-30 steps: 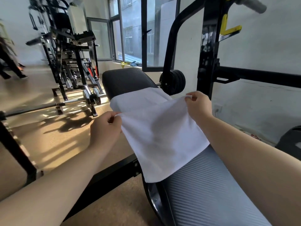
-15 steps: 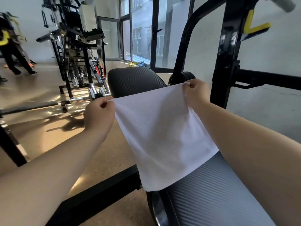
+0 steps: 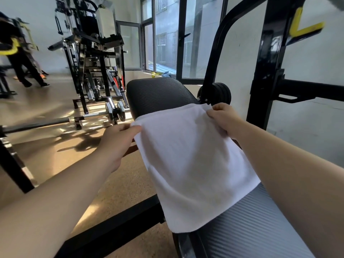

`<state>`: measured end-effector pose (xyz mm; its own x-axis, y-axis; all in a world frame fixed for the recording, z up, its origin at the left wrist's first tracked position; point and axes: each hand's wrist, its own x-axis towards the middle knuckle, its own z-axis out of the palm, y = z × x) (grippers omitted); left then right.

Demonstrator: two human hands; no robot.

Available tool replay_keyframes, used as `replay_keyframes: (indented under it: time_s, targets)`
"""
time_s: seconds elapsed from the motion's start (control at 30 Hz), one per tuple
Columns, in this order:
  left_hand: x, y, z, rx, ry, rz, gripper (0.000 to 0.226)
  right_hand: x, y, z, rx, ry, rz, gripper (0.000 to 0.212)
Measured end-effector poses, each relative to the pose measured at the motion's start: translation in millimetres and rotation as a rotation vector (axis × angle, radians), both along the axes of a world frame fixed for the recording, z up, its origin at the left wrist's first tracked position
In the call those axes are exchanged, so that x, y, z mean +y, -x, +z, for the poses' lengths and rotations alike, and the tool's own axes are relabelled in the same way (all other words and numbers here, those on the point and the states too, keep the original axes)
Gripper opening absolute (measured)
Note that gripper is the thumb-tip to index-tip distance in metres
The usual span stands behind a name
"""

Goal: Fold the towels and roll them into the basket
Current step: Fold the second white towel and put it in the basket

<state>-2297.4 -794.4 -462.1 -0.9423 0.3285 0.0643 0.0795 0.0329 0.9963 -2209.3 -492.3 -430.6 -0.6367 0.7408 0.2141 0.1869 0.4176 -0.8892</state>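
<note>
Far edge of the towel [image 3: 189, 164] has dropped from its raised hold toward the table [image 3: 251, 229].
Left hand [image 3: 117, 140] and right hand [image 3: 223, 120] each pinch a far corner, laying it over a layer beneath; likely a fold closing, rolling not begun. Its long axis runs near to far along the table, near-left corner overhanging.

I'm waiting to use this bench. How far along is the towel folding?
Early. The white towel looks folded over once, layered at its far edge. The left hand and right hand pinch its far corners over the bench. Rolling is left; no basket is in view.
</note>
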Motion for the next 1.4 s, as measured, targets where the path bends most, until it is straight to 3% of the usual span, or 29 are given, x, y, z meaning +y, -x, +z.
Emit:
replay_keyframes:
  time_s: [0.23, 0.4, 0.5, 0.57, 0.7, 0.87, 0.97, 1.23, 1.4]
  targets:
    - [2, -7, 8, -0.106, -0.131, -0.022, 0.008, -12, -2, 13, 0.055, -0.096, 0.043, 0.017]
    - [-5, -10, 12, -0.186, -0.167, -0.088, 0.006, -20, -7, 26, -0.092, -0.091, 0.148, 0.019]
    - [-11, -10, 10, -0.154, -0.182, -0.038, 0.008, -23, -11, 30, -0.131, -0.095, 0.105, 0.006]
    - [-15, -12, 10, -0.124, -0.199, -0.008, 0.01, -24, -14, 31, -0.142, -0.127, 0.063, 0.018]
    - [-24, -18, 13, -0.09, -0.204, 0.031, 0.016, -29, -24, 37, -0.036, -0.043, 0.067, 0.044]
    - [-41, -27, 20, -0.001, -0.183, 0.083, 0.023, -42, -45, 56, 0.167, 0.129, 0.114, 0.012]
    - [-57, -33, 31, 0.03, -0.199, 0.114, 0.021, -52, -60, 70, 0.209, 0.147, 0.154, 0.004]
    - [-101, -61, 60, 0.051, -0.247, 0.13, 0.007, -78, -107, 106, 0.322, 0.189, 0.228, 0.02]
    - [-130, -90, 74, 0.116, -0.282, 0.2, 0.005, -106, -130, 112, 0.387, 0.218, 0.25, 0.014]
